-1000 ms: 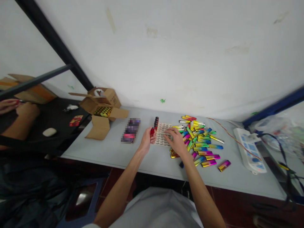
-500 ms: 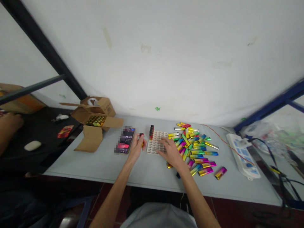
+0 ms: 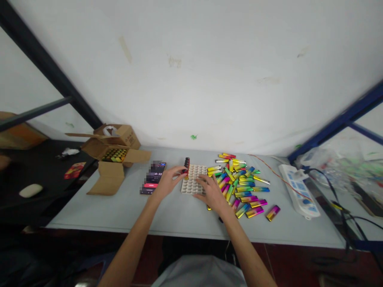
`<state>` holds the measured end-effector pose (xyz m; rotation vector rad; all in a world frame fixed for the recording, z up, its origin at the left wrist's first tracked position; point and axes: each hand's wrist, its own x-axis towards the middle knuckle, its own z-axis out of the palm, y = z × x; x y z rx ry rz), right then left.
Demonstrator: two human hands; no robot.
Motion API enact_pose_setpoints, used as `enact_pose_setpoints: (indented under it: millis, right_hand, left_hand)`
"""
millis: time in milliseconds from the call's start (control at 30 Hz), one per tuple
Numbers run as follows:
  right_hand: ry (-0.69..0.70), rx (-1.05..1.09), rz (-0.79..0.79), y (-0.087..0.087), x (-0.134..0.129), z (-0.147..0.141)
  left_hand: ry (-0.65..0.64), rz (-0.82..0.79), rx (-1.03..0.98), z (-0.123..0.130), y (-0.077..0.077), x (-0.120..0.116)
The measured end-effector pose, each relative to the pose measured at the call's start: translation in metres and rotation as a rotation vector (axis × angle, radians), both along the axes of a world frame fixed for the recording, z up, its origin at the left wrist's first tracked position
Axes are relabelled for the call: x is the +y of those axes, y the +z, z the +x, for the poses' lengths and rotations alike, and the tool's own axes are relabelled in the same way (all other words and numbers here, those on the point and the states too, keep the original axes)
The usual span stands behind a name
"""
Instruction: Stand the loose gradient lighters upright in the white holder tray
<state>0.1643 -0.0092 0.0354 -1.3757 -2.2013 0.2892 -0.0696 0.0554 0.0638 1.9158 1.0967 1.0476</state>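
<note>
The left hand (image 3: 170, 180) pinches a red lighter (image 3: 186, 173) at the white tray (image 3: 189, 186). The right hand's (image 3: 210, 193) fingers spread on it

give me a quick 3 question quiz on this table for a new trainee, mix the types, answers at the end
1. What lies between the open cardboard box and the white tray?
a) power strip
b) phone
c) computer mouse

2. True or false: the left hand pinches a lighter at the tray's left side.

3. Fill in, from the wearer's view: the loose lighters lie mostly to the ____ of the tray.

Key: 1 b; 2 true; 3 right
</note>
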Motion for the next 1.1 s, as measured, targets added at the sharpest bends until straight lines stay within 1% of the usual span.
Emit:
enact_pose_setpoints:
  millis: [67, 233, 400, 567, 767, 833, 867, 967, 1000, 1033, 1067, 1100]
  right_hand:
    - [-0.003, 0.010, 0.006, -0.001, 0.000, 0.000]
    - [0.012, 0.012, 0.020, -0.004, 0.003, 0.001]
    - [0.008, -0.005, -0.004, -0.004, 0.005, 0.001]
    - [0.007, -0.003, 0.001, -0.003, 0.004, 0.001]
    - [0.016, -0.018, -0.014, -0.001, 0.008, -0.001]
    - [0.023, -0.017, -0.007, 0.001, 0.009, -0.001]
    - [0.021, -0.005, 0.001, 0.001, 0.008, -0.001]
    - [-0.011, 0.088, 0.066, 0.003, 0.001, 0.002]
    - [-0.032, 0.132, 0.095, 0.003, -0.003, 0.005]
    - [-0.059, 0.179, 0.118, 0.003, -0.008, 0.009]
    - [-0.089, 0.224, 0.131, 0.003, -0.014, 0.015]
    - [-0.122, 0.266, 0.138, 0.003, -0.020, 0.021]
  left_hand:
    - [-0.032, 0.030, 0.048, -0.001, 0.000, 0.002]
    - [-0.071, 0.169, 0.235, -0.004, 0.005, 0.005]
    - [-0.070, 0.251, 0.300, -0.006, 0.009, 0.004]
    - [-0.115, 0.251, 0.364, -0.004, 0.008, 0.001]
    - [-0.111, 0.182, 0.442, -0.006, 0.003, 0.001]
    - [-0.073, 0.197, 0.439, -0.006, 0.006, -0.004]
    - [-0.023, 0.234, 0.432, -0.005, 0.009, -0.009]
    - [0.225, 0.404, 0.355, 0.009, 0.018, -0.022]
    - [0.277, 0.445, 0.318, 0.017, 0.020, -0.024]
    - [0.297, 0.470, 0.280, 0.027, 0.021, -0.024]
    - [0.279, 0.475, 0.250, 0.039, 0.020, -0.021]
    - [0.234, 0.466, 0.229, 0.053, 0.017, -0.015]
